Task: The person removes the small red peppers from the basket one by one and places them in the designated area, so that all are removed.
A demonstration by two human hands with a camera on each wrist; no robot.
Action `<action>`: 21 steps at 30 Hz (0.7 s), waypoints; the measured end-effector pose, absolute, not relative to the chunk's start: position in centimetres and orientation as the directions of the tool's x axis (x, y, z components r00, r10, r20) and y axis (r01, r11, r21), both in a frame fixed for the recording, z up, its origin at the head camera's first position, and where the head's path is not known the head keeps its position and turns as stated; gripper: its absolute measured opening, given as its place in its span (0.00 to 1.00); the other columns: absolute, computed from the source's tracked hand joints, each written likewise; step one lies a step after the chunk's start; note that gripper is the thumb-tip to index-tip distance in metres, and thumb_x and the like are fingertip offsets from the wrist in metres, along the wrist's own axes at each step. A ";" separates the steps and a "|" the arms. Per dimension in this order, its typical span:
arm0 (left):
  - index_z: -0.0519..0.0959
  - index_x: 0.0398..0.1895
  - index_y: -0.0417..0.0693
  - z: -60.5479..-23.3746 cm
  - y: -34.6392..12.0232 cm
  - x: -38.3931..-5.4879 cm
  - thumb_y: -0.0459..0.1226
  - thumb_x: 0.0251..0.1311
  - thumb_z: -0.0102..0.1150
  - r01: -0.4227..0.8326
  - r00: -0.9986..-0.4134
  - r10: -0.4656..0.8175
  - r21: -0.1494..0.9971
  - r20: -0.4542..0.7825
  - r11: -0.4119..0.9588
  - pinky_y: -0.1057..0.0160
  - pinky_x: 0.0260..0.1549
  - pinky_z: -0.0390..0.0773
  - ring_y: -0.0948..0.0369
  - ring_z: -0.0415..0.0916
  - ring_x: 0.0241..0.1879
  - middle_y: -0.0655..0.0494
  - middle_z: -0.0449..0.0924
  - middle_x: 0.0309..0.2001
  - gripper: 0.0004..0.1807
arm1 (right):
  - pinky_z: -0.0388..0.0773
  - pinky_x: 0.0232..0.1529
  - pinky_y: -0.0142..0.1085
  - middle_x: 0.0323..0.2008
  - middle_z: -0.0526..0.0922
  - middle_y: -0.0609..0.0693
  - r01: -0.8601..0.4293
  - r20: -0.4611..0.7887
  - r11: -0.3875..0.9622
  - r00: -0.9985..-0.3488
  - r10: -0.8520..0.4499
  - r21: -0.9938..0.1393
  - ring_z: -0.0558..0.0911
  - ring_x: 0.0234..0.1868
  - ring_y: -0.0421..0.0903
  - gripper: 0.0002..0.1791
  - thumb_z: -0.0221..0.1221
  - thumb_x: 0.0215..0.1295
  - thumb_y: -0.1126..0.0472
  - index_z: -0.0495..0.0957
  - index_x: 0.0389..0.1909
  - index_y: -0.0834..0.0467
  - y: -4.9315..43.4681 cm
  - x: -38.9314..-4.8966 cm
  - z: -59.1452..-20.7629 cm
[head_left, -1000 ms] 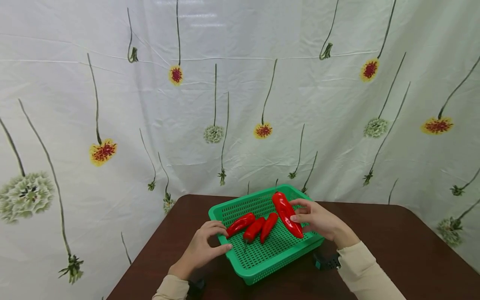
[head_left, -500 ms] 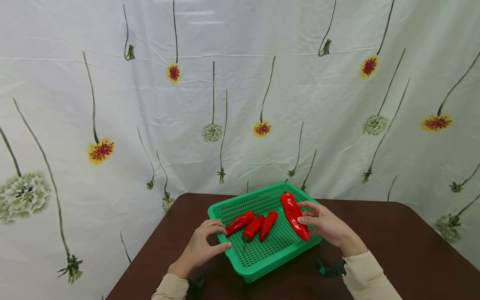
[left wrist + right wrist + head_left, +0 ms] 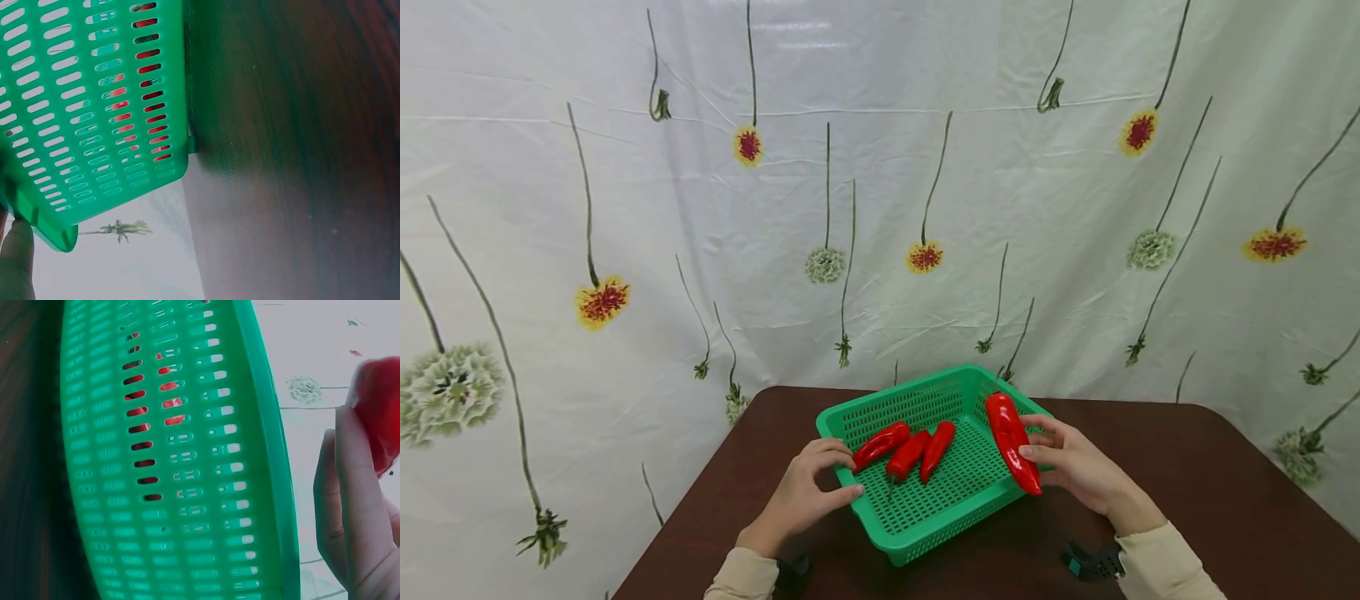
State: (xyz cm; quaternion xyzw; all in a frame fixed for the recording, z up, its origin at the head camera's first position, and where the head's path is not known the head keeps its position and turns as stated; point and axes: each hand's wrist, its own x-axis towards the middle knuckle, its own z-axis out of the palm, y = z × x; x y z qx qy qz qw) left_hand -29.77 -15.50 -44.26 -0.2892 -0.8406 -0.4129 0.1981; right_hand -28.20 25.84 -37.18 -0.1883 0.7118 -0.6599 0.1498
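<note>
A long glossy red pepper (image 3: 1011, 442) is pinched between the thumb and fingers of my right hand (image 3: 1075, 462), tilted over the right rim of a green plastic basket (image 3: 955, 525). Three more red peppers (image 3: 880, 444) lie inside, toward the left. At the left rim, my left hand (image 3: 801, 496) grips the basket with curled fingers and thumb. In the right wrist view, the held pepper (image 3: 382, 412) appears at the right edge, above the fingers. The left wrist view has the slotted basket wall (image 3: 134, 187) and one finger (image 3: 17, 256) at its rim.
The basket stands on a dark brown table (image 3: 1150, 467) with rounded far corners. Behind it hangs a pale cloth (image 3: 880, 317) printed with flowers. A dark strap (image 3: 1093, 562) hangs below the right wrist; beige sleeves (image 3: 1165, 558) cover the forearms.
My right hand has moved right with the pepper, from over the basket's inside to its right rim. The left hand and the other peppers have stayed in place.
</note>
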 end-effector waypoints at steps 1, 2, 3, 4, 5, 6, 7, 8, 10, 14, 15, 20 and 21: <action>0.84 0.38 0.63 -44.3 -15.5 -29.8 0.44 0.55 0.74 0.651 -0.753 0.322 0.578 0.573 0.492 0.44 0.56 0.78 0.54 0.74 0.58 0.59 0.81 0.52 0.09 | 0.85 0.49 0.45 0.51 0.79 0.47 -0.072 0.039 0.052 -0.884 -0.466 -0.996 0.82 0.50 0.45 0.28 0.54 0.76 0.60 0.57 0.71 0.62 26.0 -28.1 -37.2; 0.84 0.38 0.63 -44.2 -15.5 -29.8 0.44 0.55 0.74 0.652 -0.753 0.323 0.578 0.574 0.491 0.44 0.56 0.78 0.54 0.74 0.58 0.59 0.81 0.52 0.09 | 0.85 0.49 0.45 0.51 0.79 0.47 -0.072 0.042 0.047 -0.884 -0.466 -0.996 0.82 0.50 0.45 0.27 0.53 0.76 0.60 0.58 0.70 0.61 26.1 -28.1 -37.2; 0.84 0.38 0.63 -44.2 -15.5 -29.8 0.44 0.55 0.74 0.652 -0.752 0.322 0.578 0.575 0.491 0.44 0.56 0.78 0.54 0.74 0.58 0.59 0.81 0.52 0.09 | 0.85 0.49 0.45 0.51 0.79 0.47 -0.071 0.044 0.041 -0.884 -0.465 -0.997 0.82 0.50 0.45 0.25 0.53 0.76 0.61 0.59 0.69 0.59 26.3 -28.1 -37.2; 0.84 0.38 0.63 -44.2 -15.5 -29.8 0.44 0.54 0.74 0.651 -0.753 0.322 0.579 0.574 0.491 0.44 0.56 0.78 0.54 0.74 0.58 0.59 0.81 0.52 0.09 | 0.85 0.48 0.45 0.51 0.79 0.47 -0.071 0.046 0.036 -0.885 -0.464 -0.997 0.82 0.50 0.45 0.23 0.53 0.76 0.61 0.61 0.68 0.57 26.4 -28.1 -37.3; 0.84 0.38 0.64 -44.2 -15.5 -29.8 0.44 0.55 0.74 0.651 -0.753 0.322 0.578 0.574 0.492 0.44 0.56 0.78 0.54 0.74 0.58 0.60 0.81 0.52 0.09 | 0.85 0.48 0.44 0.51 0.79 0.47 -0.070 0.048 0.031 -0.886 -0.461 -0.997 0.82 0.49 0.45 0.22 0.52 0.76 0.61 0.62 0.67 0.55 26.6 -28.1 -37.4; 0.84 0.38 0.64 -44.2 -15.5 -29.8 0.44 0.55 0.74 0.650 -0.753 0.323 0.578 0.573 0.493 0.44 0.56 0.78 0.54 0.74 0.58 0.60 0.81 0.52 0.09 | 0.85 0.48 0.44 0.50 0.79 0.47 -0.069 0.049 0.027 -0.887 -0.460 -0.997 0.82 0.49 0.45 0.20 0.52 0.76 0.62 0.64 0.66 0.53 26.7 -28.1 -37.4; 0.83 0.38 0.64 -44.3 -15.5 -29.8 0.44 0.55 0.74 0.651 -0.753 0.324 0.576 0.572 0.494 0.44 0.56 0.78 0.54 0.74 0.58 0.60 0.81 0.52 0.09 | 0.85 0.48 0.44 0.50 0.79 0.46 -0.069 0.050 0.024 -0.887 -0.458 -0.997 0.82 0.49 0.45 0.19 0.52 0.77 0.62 0.65 0.64 0.51 26.9 -28.1 -37.5; 0.83 0.38 0.64 -44.3 -15.5 -29.8 0.44 0.55 0.74 0.651 -0.753 0.326 0.576 0.572 0.494 0.44 0.56 0.78 0.54 0.73 0.58 0.60 0.81 0.52 0.09 | 0.85 0.48 0.43 0.50 0.79 0.46 -0.069 0.052 0.021 -0.888 -0.457 -0.997 0.82 0.49 0.45 0.17 0.52 0.77 0.62 0.66 0.63 0.49 27.1 -28.1 -37.6; 0.83 0.38 0.64 -44.3 -15.5 -29.8 0.44 0.55 0.73 0.654 -0.750 0.330 0.574 0.573 0.492 0.44 0.56 0.78 0.54 0.73 0.58 0.60 0.81 0.52 0.09 | 0.85 0.47 0.42 0.49 0.80 0.46 -0.069 0.055 0.014 -0.889 -0.455 -0.998 0.82 0.49 0.44 0.16 0.52 0.77 0.62 0.67 0.61 0.46 27.4 -28.2 -37.8; 0.84 0.38 0.63 -44.2 -15.6 -29.8 0.43 0.55 0.73 0.657 -0.749 0.333 0.574 0.574 0.489 0.43 0.56 0.78 0.54 0.73 0.58 0.57 0.82 0.52 0.09 | 0.86 0.46 0.41 0.48 0.81 0.45 -0.068 0.057 0.009 -0.894 -0.444 -0.998 0.83 0.47 0.44 0.15 0.51 0.77 0.62 0.68 0.59 0.45 28.2 -28.5 -38.0; 0.84 0.38 0.63 -44.2 -15.6 -29.8 0.43 0.55 0.73 0.657 -0.749 0.332 0.574 0.573 0.489 0.43 0.56 0.78 0.53 0.73 0.58 0.55 0.82 0.52 0.09 | 0.86 0.46 0.41 0.48 0.81 0.45 -0.068 0.055 0.013 -0.898 -0.436 -0.998 0.83 0.47 0.44 0.15 0.51 0.77 0.62 0.68 0.59 0.45 28.5 -28.6 -38.0; 0.84 0.38 0.62 -44.1 -15.5 -29.7 0.43 0.54 0.74 0.646 -0.758 0.324 0.581 0.566 0.495 0.42 0.56 0.78 0.53 0.73 0.59 0.55 0.82 0.52 0.09 | 0.86 0.46 0.40 0.47 0.82 0.43 -0.077 0.063 0.014 -0.901 -0.430 -0.997 0.85 0.45 0.43 0.17 0.50 0.77 0.63 0.68 0.60 0.43 30.1 -29.1 -38.5; 0.84 0.38 0.62 -44.1 -15.5 -29.7 0.43 0.54 0.74 0.646 -0.758 0.324 0.581 0.566 0.496 0.42 0.56 0.78 0.53 0.73 0.59 0.55 0.82 0.52 0.09 | 0.86 0.46 0.40 0.47 0.82 0.42 -0.078 0.067 0.009 -0.898 -0.436 -0.997 0.85 0.45 0.42 0.17 0.50 0.77 0.63 0.68 0.60 0.42 30.4 -29.1 -38.5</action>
